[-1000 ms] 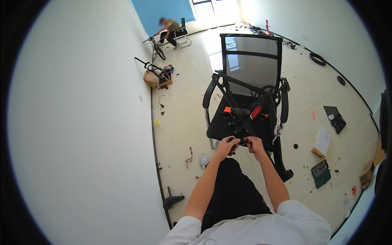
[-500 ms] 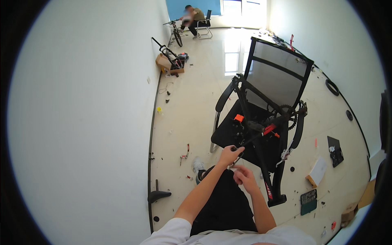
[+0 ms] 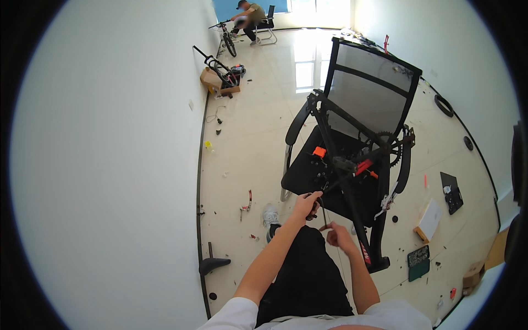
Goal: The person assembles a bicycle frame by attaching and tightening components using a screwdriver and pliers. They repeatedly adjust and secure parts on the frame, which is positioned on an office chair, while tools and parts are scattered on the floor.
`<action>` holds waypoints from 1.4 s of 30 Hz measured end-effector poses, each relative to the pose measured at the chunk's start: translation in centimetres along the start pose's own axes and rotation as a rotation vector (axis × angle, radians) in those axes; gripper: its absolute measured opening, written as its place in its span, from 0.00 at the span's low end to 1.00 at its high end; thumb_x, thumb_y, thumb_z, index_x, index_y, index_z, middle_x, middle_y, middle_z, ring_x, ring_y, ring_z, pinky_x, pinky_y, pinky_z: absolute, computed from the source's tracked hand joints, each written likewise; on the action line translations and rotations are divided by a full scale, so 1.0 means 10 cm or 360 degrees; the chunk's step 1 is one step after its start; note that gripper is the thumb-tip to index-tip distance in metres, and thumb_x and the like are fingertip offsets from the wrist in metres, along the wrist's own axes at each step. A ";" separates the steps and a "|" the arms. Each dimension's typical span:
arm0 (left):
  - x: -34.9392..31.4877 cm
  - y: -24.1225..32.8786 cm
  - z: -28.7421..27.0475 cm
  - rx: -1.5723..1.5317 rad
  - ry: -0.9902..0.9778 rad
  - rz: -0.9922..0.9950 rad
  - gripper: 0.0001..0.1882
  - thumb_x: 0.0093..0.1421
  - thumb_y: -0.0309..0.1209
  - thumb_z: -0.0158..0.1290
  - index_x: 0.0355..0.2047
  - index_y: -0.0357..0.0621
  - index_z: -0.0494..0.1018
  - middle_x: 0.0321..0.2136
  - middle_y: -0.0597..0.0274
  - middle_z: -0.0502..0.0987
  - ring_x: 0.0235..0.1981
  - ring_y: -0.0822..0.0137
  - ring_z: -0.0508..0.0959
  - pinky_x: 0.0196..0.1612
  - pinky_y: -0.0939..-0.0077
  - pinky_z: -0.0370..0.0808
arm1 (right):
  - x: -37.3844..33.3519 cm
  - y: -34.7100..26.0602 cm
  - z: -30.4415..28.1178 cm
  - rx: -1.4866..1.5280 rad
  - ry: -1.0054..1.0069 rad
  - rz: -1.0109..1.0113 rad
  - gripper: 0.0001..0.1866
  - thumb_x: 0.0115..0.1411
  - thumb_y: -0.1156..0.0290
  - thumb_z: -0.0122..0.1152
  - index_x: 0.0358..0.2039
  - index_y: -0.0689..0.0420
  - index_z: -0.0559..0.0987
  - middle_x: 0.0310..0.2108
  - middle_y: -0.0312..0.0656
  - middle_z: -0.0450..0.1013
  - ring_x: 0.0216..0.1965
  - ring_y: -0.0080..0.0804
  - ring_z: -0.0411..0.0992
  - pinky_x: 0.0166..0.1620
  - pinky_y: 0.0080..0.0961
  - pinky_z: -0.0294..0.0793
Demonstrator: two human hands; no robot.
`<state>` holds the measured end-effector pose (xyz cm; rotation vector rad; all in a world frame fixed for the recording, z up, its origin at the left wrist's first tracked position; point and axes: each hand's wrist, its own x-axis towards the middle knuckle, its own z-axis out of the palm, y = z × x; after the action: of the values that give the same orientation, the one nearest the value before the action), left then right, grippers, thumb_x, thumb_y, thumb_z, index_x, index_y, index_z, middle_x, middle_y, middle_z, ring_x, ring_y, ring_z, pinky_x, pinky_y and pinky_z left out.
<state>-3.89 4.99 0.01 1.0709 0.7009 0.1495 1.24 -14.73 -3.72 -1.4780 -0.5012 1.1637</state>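
Note:
My left hand (image 3: 307, 208) is closed around a thin dark cable-like piece (image 3: 324, 213), in front of the chair seat's front edge. The strand curves down from those fingers toward my right hand (image 3: 341, 238). That hand's fingers are bent, with the forefinger reaching left to the strand's lower end; the exact grip is too small to see. Just beyond both hands a black and red bicycle frame (image 3: 347, 204) with its chainring (image 3: 397, 149) leans across a black office chair (image 3: 297, 179). An orange piece (image 3: 319, 152) and small dark parts lie on the seat.
A saddle (image 3: 213, 266) lies by the left wall. On the right floor are an open black case (image 3: 451, 192), a white box (image 3: 428, 221), a green case (image 3: 419, 269) and a tire (image 3: 444, 105). Another person (image 3: 250, 21) sits far off beside a bicycle (image 3: 227, 41).
The strand between my hands now shows as a longer curve. My right hand has shifted slightly right, away from my left hand. The whole view has shifted a little.

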 end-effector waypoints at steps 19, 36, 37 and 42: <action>0.04 -0.22 0.26 0.0906 -0.0032 0.0438 0.21 0.58 0.47 0.56 0.24 0.39 0.72 0.12 0.65 0.67 0.14 0.73 0.70 0.16 0.75 0.65 | -0.08 -0.13 0.30 -0.0038 0.0043 -0.0185 0.22 0.71 0.59 0.40 0.31 0.63 0.76 0.13 0.36 0.66 0.13 0.20 0.61 0.19 0.18 0.58; -0.09 -0.10 0.41 0.0817 -0.0105 0.0878 0.15 0.62 0.38 0.54 0.30 0.37 0.71 0.15 0.60 0.68 0.17 0.73 0.67 0.24 0.73 0.65 | -0.17 -0.71 0.00 0.1551 -0.0422 -0.0148 0.28 0.70 0.46 0.36 0.29 0.58 0.73 0.08 0.37 0.60 0.07 0.26 0.55 0.15 0.21 0.55; -0.12 -0.13 0.39 0.0888 -0.0133 0.0831 0.14 0.62 0.38 0.54 0.30 0.37 0.72 0.15 0.64 0.69 0.17 0.75 0.68 0.23 0.75 0.65 | -0.23 -0.85 0.04 0.1418 -0.0315 -0.0241 0.28 0.70 0.46 0.34 0.35 0.59 0.74 0.09 0.37 0.61 0.08 0.25 0.55 0.16 0.20 0.55; -0.14 -0.09 0.31 0.0600 -0.0282 0.0643 0.12 0.62 0.36 0.54 0.27 0.41 0.73 0.15 0.71 0.70 0.15 0.81 0.66 0.18 0.82 0.61 | -0.05 -1.04 -0.13 0.0863 0.0224 -0.0354 0.31 0.70 0.47 0.34 0.52 0.62 0.72 0.14 0.38 0.66 0.11 0.21 0.58 0.17 0.18 0.55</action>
<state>-3.34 1.59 0.82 1.5621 0.3507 0.2719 5.16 -12.93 5.88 -0.9966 -0.2188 0.9176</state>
